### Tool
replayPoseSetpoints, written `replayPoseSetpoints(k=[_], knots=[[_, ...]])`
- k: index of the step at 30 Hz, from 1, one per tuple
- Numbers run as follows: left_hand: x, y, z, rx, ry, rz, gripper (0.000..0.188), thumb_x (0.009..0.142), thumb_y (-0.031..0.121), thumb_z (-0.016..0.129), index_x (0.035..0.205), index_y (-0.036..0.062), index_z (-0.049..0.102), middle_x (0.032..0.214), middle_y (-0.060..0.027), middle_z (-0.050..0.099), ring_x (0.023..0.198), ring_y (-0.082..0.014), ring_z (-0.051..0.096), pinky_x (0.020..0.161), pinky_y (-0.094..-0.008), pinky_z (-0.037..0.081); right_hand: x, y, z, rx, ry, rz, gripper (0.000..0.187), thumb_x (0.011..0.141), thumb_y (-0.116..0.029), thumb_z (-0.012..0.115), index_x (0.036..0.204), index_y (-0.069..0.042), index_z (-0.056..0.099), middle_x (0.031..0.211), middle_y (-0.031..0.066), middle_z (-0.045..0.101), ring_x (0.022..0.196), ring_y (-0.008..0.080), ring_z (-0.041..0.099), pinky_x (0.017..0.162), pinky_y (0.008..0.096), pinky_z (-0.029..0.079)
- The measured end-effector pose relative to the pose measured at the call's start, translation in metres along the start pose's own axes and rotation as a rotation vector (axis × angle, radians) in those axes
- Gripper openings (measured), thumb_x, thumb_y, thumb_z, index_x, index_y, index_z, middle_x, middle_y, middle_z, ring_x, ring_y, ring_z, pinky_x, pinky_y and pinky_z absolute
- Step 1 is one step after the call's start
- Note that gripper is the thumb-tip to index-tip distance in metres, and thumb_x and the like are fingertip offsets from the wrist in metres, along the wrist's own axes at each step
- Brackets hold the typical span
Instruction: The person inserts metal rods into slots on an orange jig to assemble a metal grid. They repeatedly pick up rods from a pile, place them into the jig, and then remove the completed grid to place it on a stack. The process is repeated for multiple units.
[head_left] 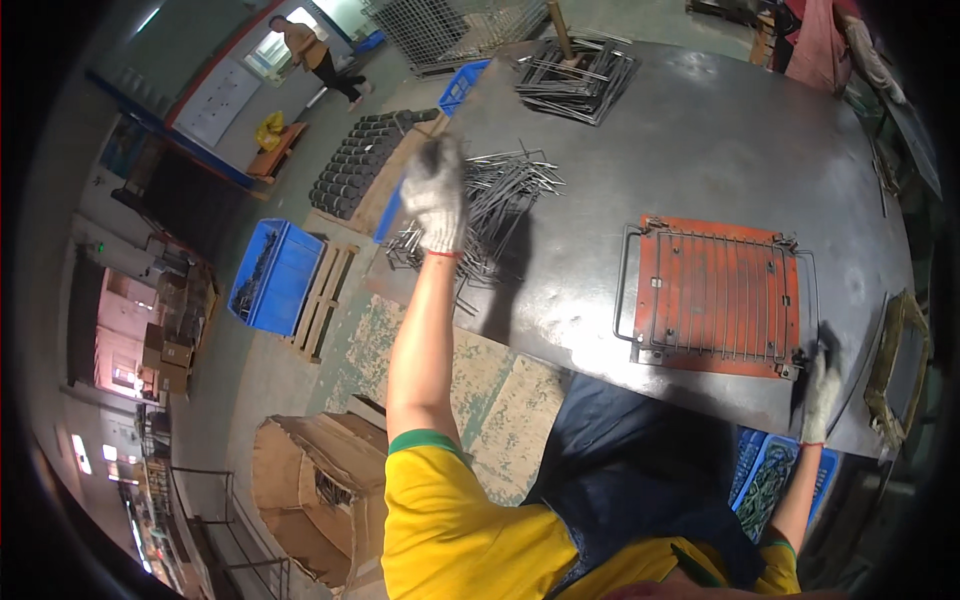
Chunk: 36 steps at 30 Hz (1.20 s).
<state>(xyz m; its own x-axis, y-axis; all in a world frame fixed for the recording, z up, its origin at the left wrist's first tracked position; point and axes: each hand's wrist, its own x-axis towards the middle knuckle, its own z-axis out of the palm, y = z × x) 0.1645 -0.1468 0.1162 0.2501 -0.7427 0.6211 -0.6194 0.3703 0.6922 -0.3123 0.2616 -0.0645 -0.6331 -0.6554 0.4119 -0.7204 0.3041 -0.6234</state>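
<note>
A rectangular orange-red metal plate [718, 300] lies on the grey sheet-metal tabletop [720, 140], bearing a row of thin parallel steel rods [745, 300] and bent grey wire frames [620, 285] that stick out past its left and right edges. Well left of the plate, the left hand [435, 205], in a white knitted glove, is at a jumbled heap of loose grey metal rods [515, 185]; it is blurred, and I cannot tell whether it grasps anything. The right hand [822, 395], gloved alike, is just beside the plate's near right corner; its grip cannot be told either. Beyond the plate, leftward, stand stacked square wire frames [580, 100].
</note>
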Motion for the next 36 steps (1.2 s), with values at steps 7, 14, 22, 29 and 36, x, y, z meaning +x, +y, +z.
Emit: replayPoseSetpoints(k=[7,14,22,29,36], knots=[[-0.147,0.099,0.029,-0.687,-0.954,-0.607,0.018,0.097,0.023,0.069,0.098,0.0048,0.066,0.079,-0.0040,0.066,0.061,-0.0115,0.062,0.053,-0.0242,0.050,-0.009,-0.151,-0.009,0.694,-0.254,0.372,0.050,0.099,-0.021,0.063,0.145,-0.006,0.052,0.127,0.0071,0.066,0.109,0.0196,0.066,0.091,0.0345,0.054],[-0.233,0.107,0.047,-0.946,-1.207,-1.016,0.019,0.099,0.017,0.063,0.104,-0.0018,0.062,0.086,-0.0119,0.067,0.073,-0.0212,0.069,0.061,-0.0313,0.058,-0.057,-0.199,0.055,0.059,-0.376,-0.527,0.035,0.090,-0.037,0.071,0.115,-0.013,0.073,0.104,0.0079,0.068,0.095,0.0250,0.068,0.082,0.0413,0.056],[-0.202,0.103,0.083,-0.454,-1.384,-0.669,0.025,0.097,0.020,0.061,0.084,-0.0007,0.066,0.076,-0.0130,0.071,0.058,-0.0175,0.069,0.049,-0.0296,0.054,-0.045,-0.195,0.075,0.177,-0.391,-0.514,0.031,0.093,-0.033,0.066,0.118,-0.017,0.071,0.102,0.0033,0.071,0.092,0.0224,0.070,0.077,0.0378,0.058],[-0.221,0.084,0.102,0.255,-1.092,0.564,0.024,0.094,0.028,0.062,0.105,0.0069,0.066,0.093,-0.0152,0.067,0.088,-0.0368,0.067,0.080,-0.0429,0.053,-0.033,-0.192,0.104,-0.070,-0.721,-0.461,0.024,0.095,-0.026,0.059,0.114,-0.016,0.069,0.100,0.0041,0.071,0.087,0.0237,0.070,0.076,0.0384,0.058],[-0.213,0.083,0.095,0.165,-0.882,1.043,0.031,0.090,0.029,0.063,0.111,0.0068,0.066,0.118,-0.0132,0.064,0.120,-0.0327,0.054,0.107,-0.0515,0.036,-0.030,-0.202,0.103,-0.100,-0.795,-0.400,0.028,0.096,-0.035,0.059,0.112,-0.017,0.072,0.096,0.0073,0.072,0.086,0.0258,0.071,0.073,0.0411,0.057]])
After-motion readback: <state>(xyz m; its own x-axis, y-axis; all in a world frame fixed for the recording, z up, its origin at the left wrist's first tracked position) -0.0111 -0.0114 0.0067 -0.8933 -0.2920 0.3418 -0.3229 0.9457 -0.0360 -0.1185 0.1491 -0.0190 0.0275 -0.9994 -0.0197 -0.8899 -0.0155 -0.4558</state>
